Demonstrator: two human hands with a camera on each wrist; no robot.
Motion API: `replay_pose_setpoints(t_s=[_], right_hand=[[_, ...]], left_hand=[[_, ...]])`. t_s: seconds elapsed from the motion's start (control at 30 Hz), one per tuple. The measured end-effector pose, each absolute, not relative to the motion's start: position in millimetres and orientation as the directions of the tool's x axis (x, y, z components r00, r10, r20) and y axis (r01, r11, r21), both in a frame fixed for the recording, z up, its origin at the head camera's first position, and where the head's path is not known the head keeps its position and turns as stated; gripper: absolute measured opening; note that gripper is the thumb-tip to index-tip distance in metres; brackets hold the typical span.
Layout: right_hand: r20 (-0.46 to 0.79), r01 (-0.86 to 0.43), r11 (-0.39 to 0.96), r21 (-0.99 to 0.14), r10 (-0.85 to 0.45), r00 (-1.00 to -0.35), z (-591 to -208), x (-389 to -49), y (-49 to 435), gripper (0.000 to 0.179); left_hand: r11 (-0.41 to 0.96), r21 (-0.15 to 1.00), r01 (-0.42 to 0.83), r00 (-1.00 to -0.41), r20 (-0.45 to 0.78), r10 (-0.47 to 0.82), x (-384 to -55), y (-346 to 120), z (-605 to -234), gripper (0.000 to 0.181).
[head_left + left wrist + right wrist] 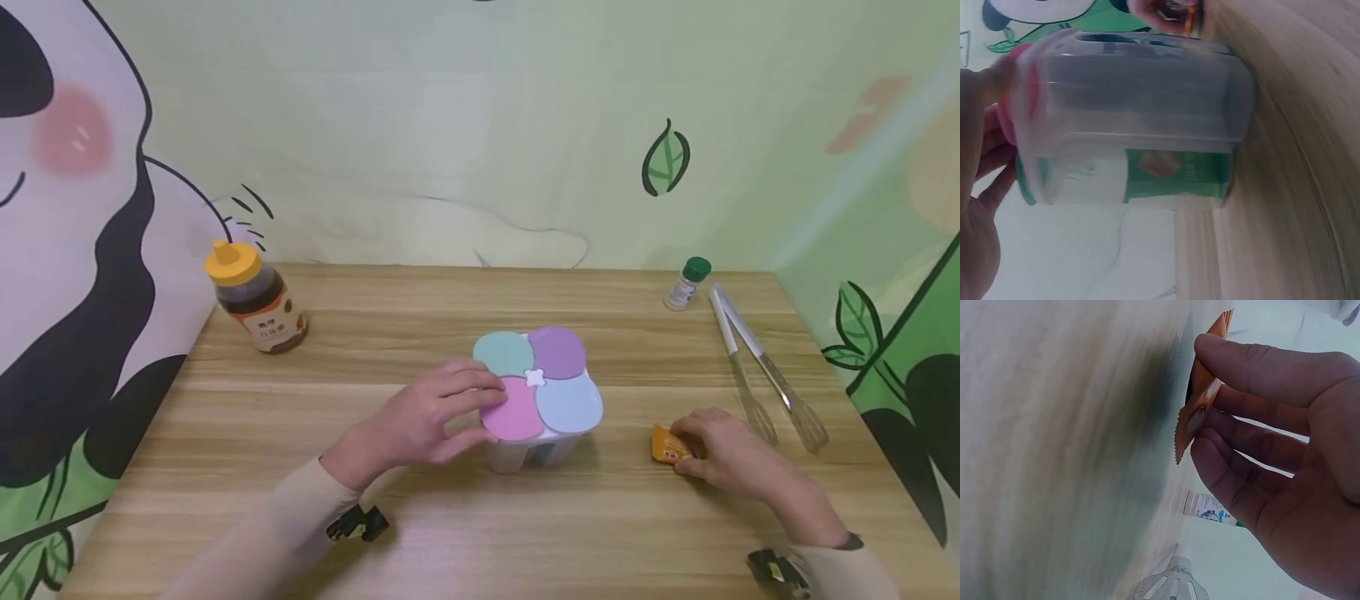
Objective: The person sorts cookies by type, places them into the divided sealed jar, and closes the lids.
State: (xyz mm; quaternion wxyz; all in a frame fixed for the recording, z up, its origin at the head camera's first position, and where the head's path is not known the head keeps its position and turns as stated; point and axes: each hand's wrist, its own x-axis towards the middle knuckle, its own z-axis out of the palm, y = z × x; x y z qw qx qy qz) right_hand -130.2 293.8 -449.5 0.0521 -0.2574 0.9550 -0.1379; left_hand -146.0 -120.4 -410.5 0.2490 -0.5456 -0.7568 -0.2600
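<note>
A clear storage box point(1135, 100) with four petal-shaped lids, teal, purple, pink and blue, stands upright on the wooden table. My left hand point(427, 417) grips it by the pink lid point(513, 412), thumb at the near edge and fingers over the top. Through its wall, the left wrist view shows a green and white packet point(1175, 172) inside. To the right of the box, my right hand point(727, 454) pinches a small orange sachet point(666, 446) between thumb and fingers, low over the table. Its serrated edges show in the right wrist view.
A yellow-capped jar of dark syrup point(262, 308) stands at the back left. At the back right is a small green-capped shaker bottle point(684, 286). Whisk-ended tongs point(757, 354) lie beyond my right hand. A painted wall point(450, 150) borders the table's back.
</note>
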Motion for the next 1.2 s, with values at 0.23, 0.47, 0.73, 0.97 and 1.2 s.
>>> replay_pose_setpoints(t_s=[0.23, 0.47, 0.73, 0.97, 1.2], right_hand=[[-0.008, -0.480, 0.830, -0.286, -0.503, -0.865, -451, -130, 296, 0.035], [-0.015, -0.465, 0.832, -0.301, -0.492, -0.870, -452, -128, 303, 0.036], [-0.039, -0.448, 0.838, -0.312, -0.482, -0.875, -444, -129, 296, 0.039], [0.028, -0.468, 0.788, -0.399, -0.500, -0.866, -436, -125, 292, 0.040], [0.187, -0.564, 0.711, -0.421, -0.540, -0.820, -427, -121, 289, 0.040]], left_hand=[[0.281, 0.040, 0.959, -0.220, 0.728, 0.649, -150, -114, -420, 0.040], [0.280, 0.030, 0.960, -0.199, 0.774, 0.601, -153, -110, -423, 0.039], [0.297, 0.108, 0.949, -0.275, 0.745, 0.608, -150, -114, -416, 0.037], [0.303, 0.191, 0.934, -0.346, 0.701, 0.623, -149, -114, -404, 0.037], [0.294, 0.232, 0.927, -0.371, 0.678, 0.635, -151, -116, -397, 0.034]])
